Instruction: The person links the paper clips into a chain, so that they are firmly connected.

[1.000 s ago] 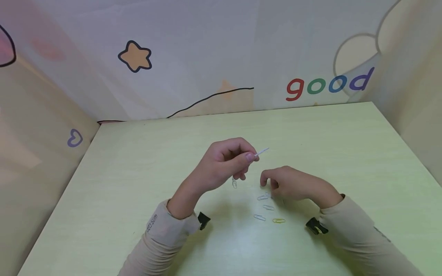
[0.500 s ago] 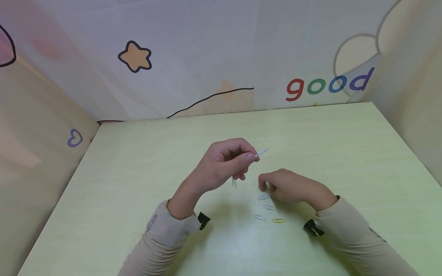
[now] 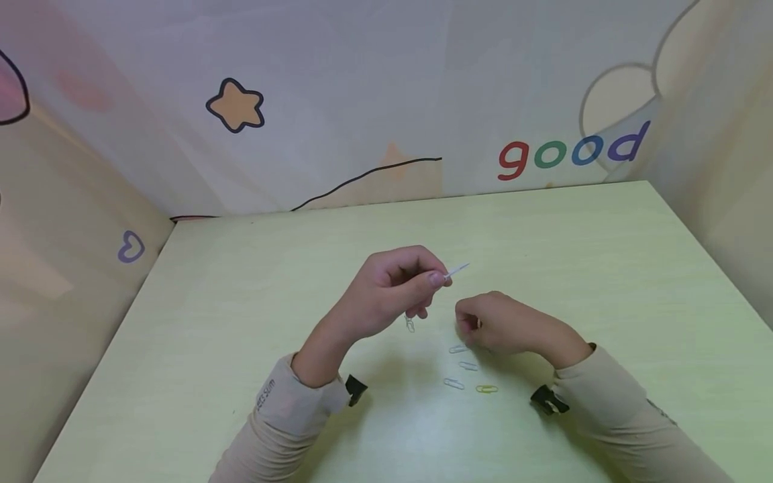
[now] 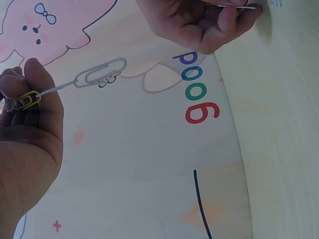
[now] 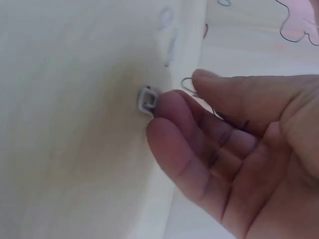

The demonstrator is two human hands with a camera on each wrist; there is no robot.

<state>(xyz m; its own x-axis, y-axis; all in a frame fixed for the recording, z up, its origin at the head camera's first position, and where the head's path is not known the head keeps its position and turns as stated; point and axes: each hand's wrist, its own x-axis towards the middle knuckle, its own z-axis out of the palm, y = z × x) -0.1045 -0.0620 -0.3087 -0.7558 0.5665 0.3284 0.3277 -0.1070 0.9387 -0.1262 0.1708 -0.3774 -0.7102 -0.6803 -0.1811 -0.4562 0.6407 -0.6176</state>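
Observation:
My left hand (image 3: 392, 288) pinches a white paper clip (image 3: 457, 271) between thumb and forefinger, its free end pointing up and right. In the left wrist view this white clip hooks onto a yellow paper clip (image 4: 31, 99) among the fingers. Below the palm dangles a silvery paper clip (image 3: 410, 325). Low over the table, my right hand (image 3: 501, 323) has its fingers curled in. The right wrist view shows the end of a pale paper clip (image 5: 147, 100) at its fingertips; in the left wrist view a thin white edge shows there too.
Loose on the pale green table (image 3: 272, 268) lie several paper clips: pale ones near the right hand, one of them a white clip (image 3: 454, 384), and a yellow clip (image 3: 486, 389). Printed cloth walls (image 3: 362, 87) rise behind and at both sides.
The right hand's fingers have drawn in and the hand has lifted slightly near the loose clips. The left hand keeps its hold on the white clip, almost unmoved. The head view tilts slightly.

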